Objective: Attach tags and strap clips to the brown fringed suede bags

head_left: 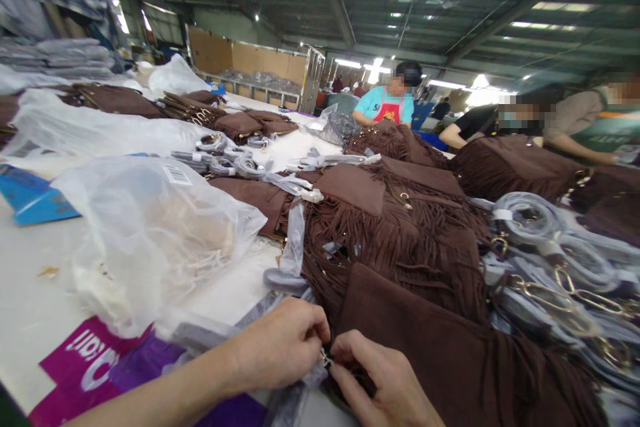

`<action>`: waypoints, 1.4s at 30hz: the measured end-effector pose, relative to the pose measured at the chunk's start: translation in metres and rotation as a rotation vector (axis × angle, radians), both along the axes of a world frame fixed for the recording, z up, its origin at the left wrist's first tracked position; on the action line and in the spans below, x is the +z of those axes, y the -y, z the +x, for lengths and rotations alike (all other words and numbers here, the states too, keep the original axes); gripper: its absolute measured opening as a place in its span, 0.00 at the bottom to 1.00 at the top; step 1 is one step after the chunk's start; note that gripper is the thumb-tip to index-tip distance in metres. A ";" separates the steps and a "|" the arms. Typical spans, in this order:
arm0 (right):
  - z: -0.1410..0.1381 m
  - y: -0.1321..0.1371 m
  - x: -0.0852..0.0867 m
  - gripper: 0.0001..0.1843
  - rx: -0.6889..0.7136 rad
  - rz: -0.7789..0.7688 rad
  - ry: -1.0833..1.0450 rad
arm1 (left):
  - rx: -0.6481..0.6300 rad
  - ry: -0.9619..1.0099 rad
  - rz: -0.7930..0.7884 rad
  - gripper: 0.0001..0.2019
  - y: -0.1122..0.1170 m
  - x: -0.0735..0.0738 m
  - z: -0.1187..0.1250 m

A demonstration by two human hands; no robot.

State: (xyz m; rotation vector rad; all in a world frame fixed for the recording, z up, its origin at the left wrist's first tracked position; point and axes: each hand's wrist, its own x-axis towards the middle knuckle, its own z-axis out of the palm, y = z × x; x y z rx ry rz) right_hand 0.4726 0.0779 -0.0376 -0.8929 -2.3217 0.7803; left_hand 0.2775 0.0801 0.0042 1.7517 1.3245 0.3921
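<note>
Our left hand (280, 347) was curled tight, its fingertips pinched on a small metal clasp (325, 358). Our right hand (387, 380) met it from the other side, thumb and forefinger closed on the same piece. The clasp sat right between the two sets of fingertips. So little of it showed that we could not tell its shape or what it was fixed to.

Under and beyond the right fingers lay the brown suede bag (450, 353). Our right hand partly covered its near edge, and the bottom of the view cut it off. Just beyond the left knuckles lay a grey wrapped strap (294, 240), its lower end lost behind the hand. Left of the left fingers sat a clear plastic bag (150, 233), its contents only a pale blur, and a purple printed sheet (95, 363) with its lettering cut short. Well to the right of the right fingers lay a heap of wrapped straps (550, 267) with gold hooks, smeared toward the edge. Far past our fingertips a co-worker in a red apron (389, 110) stood half hidden behind more fringed bags.
</note>
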 end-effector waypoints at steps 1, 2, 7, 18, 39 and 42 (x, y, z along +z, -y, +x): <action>0.000 -0.001 -0.001 0.06 0.000 -0.002 0.000 | -0.007 -0.001 0.010 0.14 0.000 0.000 0.000; 0.000 -0.001 -0.002 0.07 0.003 -0.006 0.001 | -0.015 -0.008 0.024 0.14 0.000 -0.001 0.000; -0.001 -0.002 -0.002 0.06 0.011 -0.027 -0.007 | -0.035 -0.123 0.089 0.10 0.004 -0.004 0.002; -0.001 -0.005 0.006 0.07 -0.097 -0.234 -0.077 | 0.095 -0.132 0.348 0.07 0.003 -0.014 0.005; -0.026 -0.014 0.002 0.17 -0.342 -0.300 -0.363 | 0.116 0.270 0.144 0.05 -0.014 -0.031 0.005; -0.025 -0.013 0.005 0.16 -0.348 -0.268 -0.298 | 0.096 0.298 0.180 0.06 -0.016 -0.032 0.005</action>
